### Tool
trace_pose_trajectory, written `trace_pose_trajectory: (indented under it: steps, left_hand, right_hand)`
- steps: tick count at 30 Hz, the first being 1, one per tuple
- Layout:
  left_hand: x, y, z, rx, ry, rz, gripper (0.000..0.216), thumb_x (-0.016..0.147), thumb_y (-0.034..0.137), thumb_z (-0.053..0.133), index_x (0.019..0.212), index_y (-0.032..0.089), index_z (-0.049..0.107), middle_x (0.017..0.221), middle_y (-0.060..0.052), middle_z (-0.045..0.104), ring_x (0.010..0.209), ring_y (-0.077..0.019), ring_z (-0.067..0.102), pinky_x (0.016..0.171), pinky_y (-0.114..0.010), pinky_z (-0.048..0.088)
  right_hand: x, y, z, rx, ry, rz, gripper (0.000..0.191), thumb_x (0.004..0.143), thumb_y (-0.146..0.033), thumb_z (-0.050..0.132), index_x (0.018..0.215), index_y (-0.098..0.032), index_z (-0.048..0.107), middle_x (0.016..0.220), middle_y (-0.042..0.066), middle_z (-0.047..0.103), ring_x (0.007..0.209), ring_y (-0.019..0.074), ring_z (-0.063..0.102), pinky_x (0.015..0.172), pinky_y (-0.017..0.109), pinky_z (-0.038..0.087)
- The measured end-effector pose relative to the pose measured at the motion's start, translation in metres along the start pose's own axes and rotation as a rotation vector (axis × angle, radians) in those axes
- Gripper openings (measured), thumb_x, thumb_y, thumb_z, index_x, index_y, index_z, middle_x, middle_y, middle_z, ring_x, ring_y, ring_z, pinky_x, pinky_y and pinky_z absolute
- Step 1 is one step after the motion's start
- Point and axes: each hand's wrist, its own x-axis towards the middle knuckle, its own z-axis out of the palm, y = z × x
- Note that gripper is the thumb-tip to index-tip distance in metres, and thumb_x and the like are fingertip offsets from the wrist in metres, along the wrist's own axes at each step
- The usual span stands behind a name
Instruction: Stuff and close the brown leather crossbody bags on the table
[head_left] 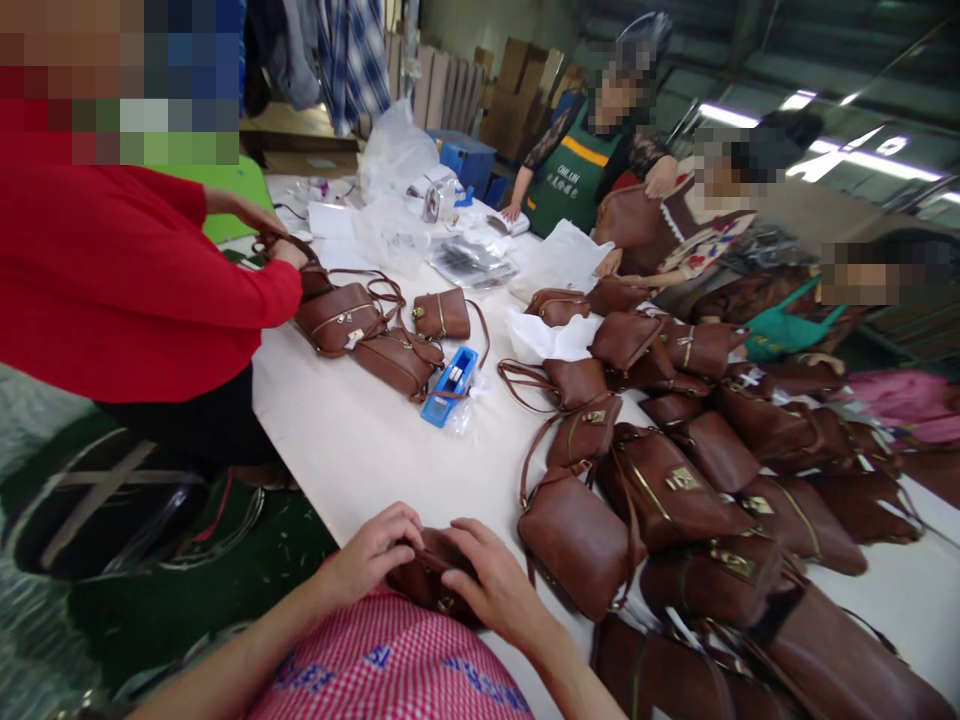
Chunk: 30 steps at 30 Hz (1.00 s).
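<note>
A small brown leather handbag (427, 578) rests at the table's near edge, against my checked apron. My left hand (373, 553) grips its left side, fingers curled over the top. From the other side my right hand (501, 578) holds the bag, thumb and fingers around its upper edge. A bit of metal hardware shows low on the bag; much of it is hidden by my hands. Just right of my right hand lies another brown bag (574, 545) with a strap.
A large pile of brown bags (682, 480) covers the table's right side. Ahead are a blue plastic tray (450, 385) and several more bags (397, 360). A person in a red sleeve (150, 260) handles a bag at left. Several co-workers stand across the white table (322, 430).
</note>
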Motion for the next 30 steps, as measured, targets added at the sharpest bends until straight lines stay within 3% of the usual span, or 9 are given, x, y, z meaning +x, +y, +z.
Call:
trace_pose_trajectory:
  steps: [3,6,8,11,15,20,23,26,30]
  left_hand:
    - [-0.007,0.003,0.004,0.113,-0.007,-0.002,0.015,0.089,0.024,0.051,0.097,0.02,0.064,0.11,-0.006,0.059,0.106,-0.0191,0.055,0.098,-0.036,0.046]
    - [-0.007,0.004,0.012,0.315,-0.083,0.053,0.043,0.085,0.033,0.065,0.126,0.025,0.057,0.136,-0.01,0.051,0.125,-0.0257,0.046,0.109,-0.046,0.039]
    - [-0.003,0.001,0.019,0.38,-0.136,0.09,0.044,0.087,0.034,0.063,0.13,0.027,0.056,0.139,-0.01,0.051,0.128,-0.0265,0.045,0.11,-0.049,0.038]
    - [0.004,-0.01,0.024,0.32,-0.14,0.097,0.027,0.095,0.027,0.049,0.117,0.024,0.066,0.125,-0.008,0.062,0.119,-0.0212,0.052,0.105,-0.042,0.044]
    - [0.007,-0.021,0.02,0.266,-0.126,0.105,0.024,0.095,0.025,0.048,0.106,0.022,0.069,0.117,-0.007,0.065,0.115,-0.0196,0.054,0.103,-0.039,0.046]
    - [0.01,-0.006,0.013,0.361,-0.189,0.169,0.027,0.096,0.022,0.044,0.112,0.023,0.065,0.121,-0.007,0.062,0.116,-0.0194,0.053,0.103,-0.037,0.046]
    - [0.019,0.012,0.018,0.561,-0.282,0.274,0.035,0.089,0.025,0.057,0.124,0.024,0.058,0.128,-0.009,0.059,0.121,-0.0248,0.049,0.105,-0.044,0.042]
    - [0.028,0.022,0.027,0.664,-0.365,0.319,0.028,0.087,0.023,0.059,0.115,0.022,0.062,0.115,-0.008,0.065,0.107,-0.0241,0.055,0.097,-0.04,0.045]
    - [0.034,0.013,0.028,0.581,-0.401,0.323,0.019,0.092,0.019,0.048,0.099,0.021,0.066,0.096,-0.004,0.069,0.092,-0.0192,0.059,0.086,-0.033,0.046]
  right_hand:
    - [-0.047,0.034,0.018,-0.227,0.141,0.011,0.069,0.087,-0.041,0.063,0.147,-0.025,0.033,0.147,0.017,0.042,0.13,0.0341,0.047,0.104,0.051,0.046]
    - [-0.076,0.056,0.032,-0.248,0.215,0.116,0.064,0.094,-0.038,0.049,0.151,-0.027,0.022,0.149,0.016,0.04,0.131,0.0318,0.047,0.103,0.049,0.049]
    - [-0.08,0.059,0.036,-0.185,0.194,0.151,0.056,0.097,-0.033,0.042,0.15,-0.028,0.025,0.146,0.013,0.044,0.131,0.0274,0.049,0.105,0.045,0.048]
    - [-0.073,0.053,0.035,-0.103,0.172,0.179,0.044,0.099,-0.033,0.037,0.143,-0.03,0.042,0.143,0.01,0.05,0.129,0.0232,0.051,0.108,0.041,0.046]
    - [-0.068,0.052,0.04,-0.081,0.283,0.174,0.037,0.099,-0.033,0.038,0.132,-0.029,0.056,0.137,0.009,0.056,0.124,0.0224,0.056,0.106,0.04,0.048]
    - [-0.077,0.059,0.044,-0.134,0.34,0.118,0.045,0.095,-0.034,0.051,0.14,-0.03,0.047,0.141,0.01,0.052,0.126,0.0238,0.054,0.104,0.039,0.05]
    - [-0.081,0.058,0.038,-0.127,0.289,0.024,0.057,0.088,-0.037,0.063,0.141,-0.027,0.044,0.143,0.013,0.05,0.129,0.0264,0.051,0.105,0.042,0.049]
    - [-0.079,0.058,0.036,-0.086,0.329,-0.012,0.038,0.091,-0.024,0.057,0.129,-0.024,0.056,0.134,0.013,0.059,0.124,0.024,0.056,0.104,0.043,0.05]
    - [-0.073,0.062,0.041,-0.054,0.404,-0.062,0.025,0.091,-0.017,0.051,0.113,-0.022,0.062,0.123,0.011,0.066,0.117,0.0216,0.06,0.1,0.04,0.052]
